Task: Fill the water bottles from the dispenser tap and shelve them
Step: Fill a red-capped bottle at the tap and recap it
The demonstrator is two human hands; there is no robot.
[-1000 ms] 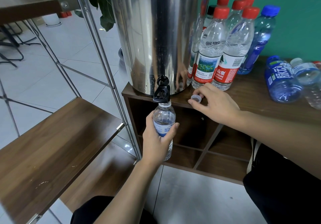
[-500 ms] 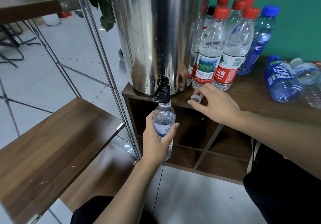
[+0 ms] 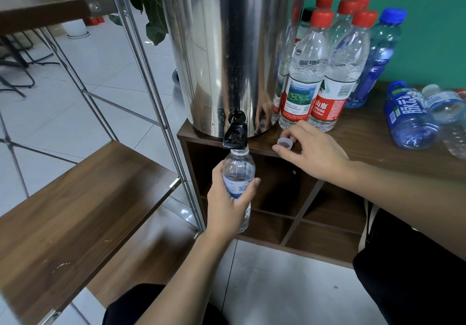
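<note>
My left hand (image 3: 228, 202) grips a small clear bottle with a blue label (image 3: 238, 171), upright, its open mouth right under the black tap (image 3: 235, 132) of the steel dispenser (image 3: 227, 47). The bottle looks nearly full. My right hand (image 3: 314, 152) rests on the wooden cabinet top (image 3: 365, 145) and pinches a small white cap (image 3: 285, 143) between thumb and fingers.
Several red-capped bottles (image 3: 307, 72) and a blue-capped one (image 3: 378, 55) stand right of the dispenser. Blue bottles (image 3: 408, 115) lie on their side at the far right. A wooden shelf on a metal frame (image 3: 75, 203) is to the left. Open cubbies (image 3: 280, 193) sit below the tap.
</note>
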